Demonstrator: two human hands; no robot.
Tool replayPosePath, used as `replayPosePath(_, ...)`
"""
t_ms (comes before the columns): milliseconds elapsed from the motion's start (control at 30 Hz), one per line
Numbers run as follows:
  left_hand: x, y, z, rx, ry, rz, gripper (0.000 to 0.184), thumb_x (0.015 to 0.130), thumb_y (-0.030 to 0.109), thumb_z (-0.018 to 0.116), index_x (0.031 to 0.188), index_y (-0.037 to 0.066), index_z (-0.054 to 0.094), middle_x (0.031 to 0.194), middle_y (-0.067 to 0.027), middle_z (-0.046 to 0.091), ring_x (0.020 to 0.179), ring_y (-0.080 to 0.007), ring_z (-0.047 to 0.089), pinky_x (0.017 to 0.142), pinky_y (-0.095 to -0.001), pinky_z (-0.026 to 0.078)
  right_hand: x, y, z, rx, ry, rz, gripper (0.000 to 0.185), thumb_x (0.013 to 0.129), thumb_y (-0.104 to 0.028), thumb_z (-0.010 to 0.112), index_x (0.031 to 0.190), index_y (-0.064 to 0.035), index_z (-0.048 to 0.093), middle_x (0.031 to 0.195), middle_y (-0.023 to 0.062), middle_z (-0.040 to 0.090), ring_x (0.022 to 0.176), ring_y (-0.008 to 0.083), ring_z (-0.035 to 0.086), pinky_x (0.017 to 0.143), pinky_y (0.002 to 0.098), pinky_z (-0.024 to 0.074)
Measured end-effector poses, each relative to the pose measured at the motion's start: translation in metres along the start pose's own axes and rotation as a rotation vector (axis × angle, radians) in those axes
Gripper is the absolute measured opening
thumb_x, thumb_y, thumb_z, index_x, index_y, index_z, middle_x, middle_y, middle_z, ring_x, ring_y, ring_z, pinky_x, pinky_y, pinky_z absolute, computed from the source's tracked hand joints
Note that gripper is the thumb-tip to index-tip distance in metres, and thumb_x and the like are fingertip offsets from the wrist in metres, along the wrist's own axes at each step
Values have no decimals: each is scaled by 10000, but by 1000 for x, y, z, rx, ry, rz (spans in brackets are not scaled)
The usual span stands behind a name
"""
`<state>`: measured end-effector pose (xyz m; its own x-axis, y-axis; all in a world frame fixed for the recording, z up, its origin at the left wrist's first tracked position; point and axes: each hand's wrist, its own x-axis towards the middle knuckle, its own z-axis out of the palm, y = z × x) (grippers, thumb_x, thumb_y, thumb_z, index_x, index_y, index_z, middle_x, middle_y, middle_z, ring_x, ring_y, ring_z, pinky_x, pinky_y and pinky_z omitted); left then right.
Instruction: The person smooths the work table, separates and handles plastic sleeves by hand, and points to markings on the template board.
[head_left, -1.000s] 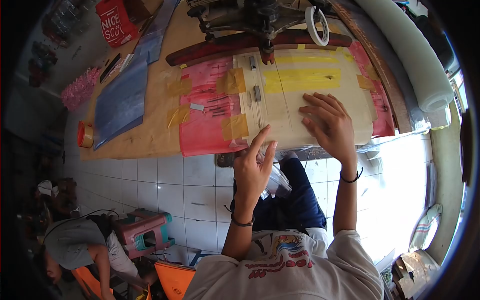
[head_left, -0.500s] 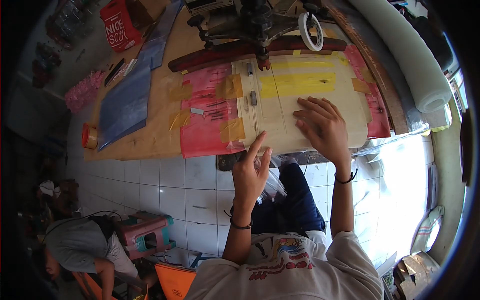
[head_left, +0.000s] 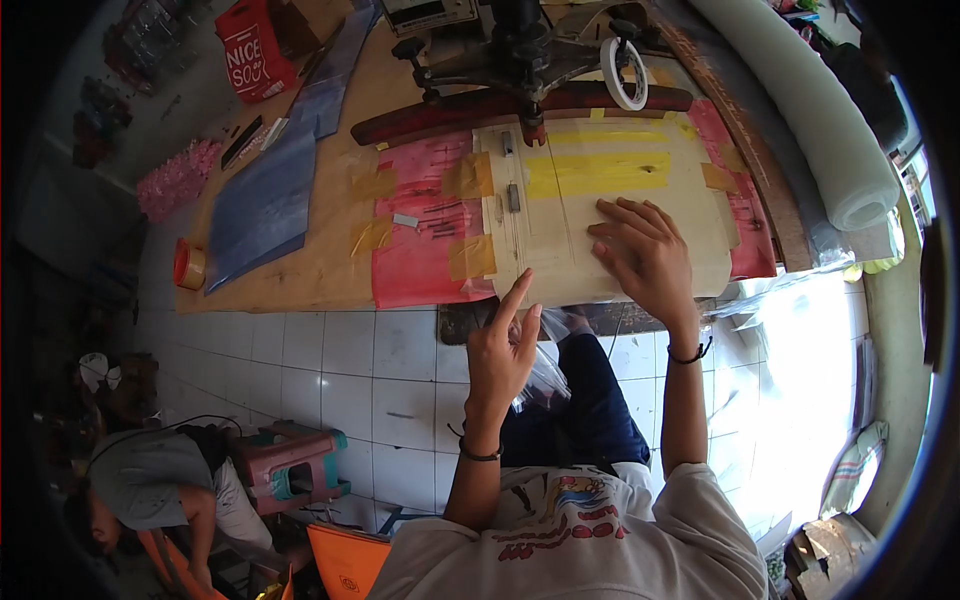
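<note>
Along the left end of the workbench [head_left: 335, 245] I get a pink bubbly bundle [head_left: 180, 180] near its edge, then a red-and-yellow tape roll [head_left: 190, 264] at the near corner. Blue sheets [head_left: 262, 205] lie next, with a red bag [head_left: 256, 52] up by the far side. Lower left, off the bench, I see a bent-over person in a grey shirt [head_left: 150, 485] beside stacked stools [head_left: 297, 468].

Next along, a red sheet [head_left: 425, 270] carries brown tape patches and a small grey block [head_left: 406, 220]. Right of it sits the pale sheet [head_left: 700, 225], at the bench's near edge between both hands, with two small metal pieces [head_left: 514, 198] on its left part and yellow tape [head_left: 600, 174] across its far part.

My left hand [head_left: 507, 340] is at the sheet's near edge, index finger and thumb parted in a V; other fingers hidden. Clear plastic [head_left: 545, 382] is just beside it, below the edge; can't tell if I grip it.

Beyond the sheet stands a dark metal frame [head_left: 520, 60] with a red curved beam [head_left: 430, 118]; a white tape ring [head_left: 607, 72] hangs from it. My right hand [head_left: 645, 250] is palm down over the pale sheet, fingers loosely spread, nothing gripped. Far right, a white foam roll [head_left: 800, 110].
</note>
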<state>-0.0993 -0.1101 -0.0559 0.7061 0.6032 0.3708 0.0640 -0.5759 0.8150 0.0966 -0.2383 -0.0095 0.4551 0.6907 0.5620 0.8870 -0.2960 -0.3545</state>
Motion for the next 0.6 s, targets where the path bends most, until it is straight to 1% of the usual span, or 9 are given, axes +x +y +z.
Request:
replayPosePath(233, 4, 13, -3, -10, -62, 15, 491, 976, 104, 669, 1456, 137, 572, 783, -161, 659, 509, -205, 534, 544, -367, 488, 0, 0, 0, 3, 0, -11, 189, 919, -260, 709, 1041, -130, 774, 1263, 75, 711, 1237, 287, 618, 1119, 470, 422)
replayPosePath(333, 6, 20, -7, 21, -100, -15, 489, 977, 106, 663, 1456, 141, 572, 806, -170, 663, 521, -212, 531, 565, -370, 498, 1, 0, -1, 0, 1, -11, 189, 920, -258, 708, 1040, -130, 774, 1260, 75, 713, 1238, 285, 618, 1119, 469, 422)
replayPosePath(433, 6, 21, -5, -25, -37, 99, 488, 981, 116, 657, 1460, 148, 569, 761, -164, 640, 517, -215, 525, 563, -371, 496, -2, -1, -2, 10, 7, 5, 183, 918, -254, 709, 1035, -130, 774, 1253, 75, 716, 1237, 285, 619, 1117, 469, 422)
replayPosePath(533, 7, 19, -5, -12, -64, 29, 509, 983, 130, 655, 1480, 165, 550, 658, -142, 579, 494, -227, 513, 549, -365, 490, 1, -2, 0, 23, 19, -1, 177, 914, -249, 713, 1028, -129, 774, 1244, 75, 719, 1231, 285, 621, 1114, 469, 424)
replayPosePath(600, 9, 23, -10, 38, -121, -47, 529, 983, 141, 657, 1496, 175, 531, 611, -129, 544, 479, -239, 509, 543, -372, 490, 1, -2, -1, 20, 18, -4, 174, 911, -247, 717, 1024, -128, 775, 1240, 75, 721, 1225, 286, 624, 1111, 469, 426)
